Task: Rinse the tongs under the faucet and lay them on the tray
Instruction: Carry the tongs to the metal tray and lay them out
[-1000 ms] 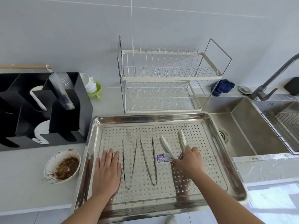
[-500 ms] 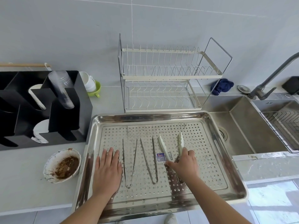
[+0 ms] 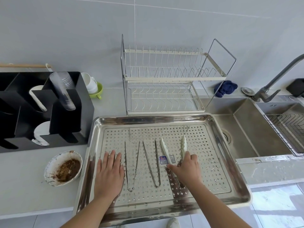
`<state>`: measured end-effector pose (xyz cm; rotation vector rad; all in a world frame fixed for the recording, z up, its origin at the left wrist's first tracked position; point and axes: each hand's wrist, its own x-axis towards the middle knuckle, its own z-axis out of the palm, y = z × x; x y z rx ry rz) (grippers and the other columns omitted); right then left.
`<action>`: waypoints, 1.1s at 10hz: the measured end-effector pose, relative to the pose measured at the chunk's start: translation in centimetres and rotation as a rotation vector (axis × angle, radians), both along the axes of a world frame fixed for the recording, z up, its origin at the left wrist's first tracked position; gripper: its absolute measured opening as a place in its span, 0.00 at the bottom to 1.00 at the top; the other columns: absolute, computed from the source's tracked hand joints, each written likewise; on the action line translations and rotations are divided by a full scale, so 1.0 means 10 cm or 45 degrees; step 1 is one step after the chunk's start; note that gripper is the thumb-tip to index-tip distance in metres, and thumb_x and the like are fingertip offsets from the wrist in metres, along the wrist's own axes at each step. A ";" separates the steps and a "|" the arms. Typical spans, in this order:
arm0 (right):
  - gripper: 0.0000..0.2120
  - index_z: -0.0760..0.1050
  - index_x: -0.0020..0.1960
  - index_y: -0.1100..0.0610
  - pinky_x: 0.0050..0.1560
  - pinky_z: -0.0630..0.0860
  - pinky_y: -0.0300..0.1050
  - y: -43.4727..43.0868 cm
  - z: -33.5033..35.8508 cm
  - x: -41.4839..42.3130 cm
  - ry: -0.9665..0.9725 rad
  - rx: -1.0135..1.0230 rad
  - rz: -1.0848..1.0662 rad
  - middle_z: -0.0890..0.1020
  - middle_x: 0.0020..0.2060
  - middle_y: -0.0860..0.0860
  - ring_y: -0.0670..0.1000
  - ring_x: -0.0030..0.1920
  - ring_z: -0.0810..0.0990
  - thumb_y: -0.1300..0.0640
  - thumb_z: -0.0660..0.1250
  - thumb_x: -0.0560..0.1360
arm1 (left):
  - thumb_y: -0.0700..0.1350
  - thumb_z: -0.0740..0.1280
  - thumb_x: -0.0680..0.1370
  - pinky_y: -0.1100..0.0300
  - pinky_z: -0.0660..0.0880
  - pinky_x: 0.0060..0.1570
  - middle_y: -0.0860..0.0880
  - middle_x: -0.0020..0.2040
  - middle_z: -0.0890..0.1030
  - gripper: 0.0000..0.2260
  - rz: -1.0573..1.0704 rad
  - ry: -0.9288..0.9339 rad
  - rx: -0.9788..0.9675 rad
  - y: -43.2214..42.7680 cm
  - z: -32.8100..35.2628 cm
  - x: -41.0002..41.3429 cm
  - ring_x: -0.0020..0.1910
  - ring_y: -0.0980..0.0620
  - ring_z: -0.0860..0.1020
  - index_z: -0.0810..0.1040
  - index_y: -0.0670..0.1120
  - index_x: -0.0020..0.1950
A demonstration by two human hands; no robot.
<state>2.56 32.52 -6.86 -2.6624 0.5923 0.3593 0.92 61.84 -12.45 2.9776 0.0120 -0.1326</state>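
Note:
A steel perforated tray (image 3: 213, 163) lies on the counter in front of me. On it lie two thin metal tongs, one on the left (image 3: 131, 165) and one in the middle (image 3: 152, 165), and a pair of white-tipped tongs (image 3: 165, 149) on the right. My right hand (image 3: 186, 170) grips the white-tipped tongs near their hinge end; their arms spread apart and point away from me. My left hand (image 3: 109, 171) rests flat on the tray, just left of the metal tongs. The grey faucet (image 3: 269, 86) stands at the far right above the sink (image 3: 250, 129).
A two-tier dish rack (image 3: 166, 79) stands behind the tray. Left of the tray are a bowl with brown residue (image 3: 63, 167) and a black cup organizer (image 3: 41, 107). A blue cloth (image 3: 226, 90) lies behind the sink, where a wire basket (image 3: 287, 130) hangs.
My right hand has drawn slightly toward me and lowered the white-tipped tongs onto the tray. My left hand stays flat in the same spot.

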 end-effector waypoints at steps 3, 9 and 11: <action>0.53 0.57 0.79 0.60 0.67 0.73 0.51 0.01 0.03 -0.03 -0.045 0.065 -0.021 0.67 0.70 0.58 0.57 0.68 0.71 0.30 0.73 0.68 | 0.58 0.33 0.82 0.40 0.58 0.78 0.44 0.80 0.66 0.35 0.001 -0.019 -0.017 -0.02 0.04 -0.01 0.80 0.42 0.60 0.67 0.46 0.78; 0.08 0.75 0.57 0.56 0.40 0.78 0.43 0.59 -0.06 -0.20 -0.007 0.088 0.345 0.81 0.40 0.50 0.50 0.38 0.77 0.54 0.65 0.81 | 0.55 0.44 0.83 0.41 0.57 0.79 0.45 0.80 0.65 0.28 0.002 -0.022 0.000 -0.01 0.03 -0.02 0.81 0.43 0.58 0.66 0.47 0.79; 0.07 0.75 0.56 0.56 0.42 0.82 0.48 0.62 -0.09 -0.25 -0.007 0.150 0.281 0.81 0.40 0.51 0.52 0.40 0.81 0.55 0.64 0.80 | 0.55 0.44 0.83 0.40 0.58 0.78 0.45 0.80 0.66 0.28 0.000 -0.027 -0.001 0.00 0.03 -0.02 0.81 0.42 0.59 0.67 0.47 0.79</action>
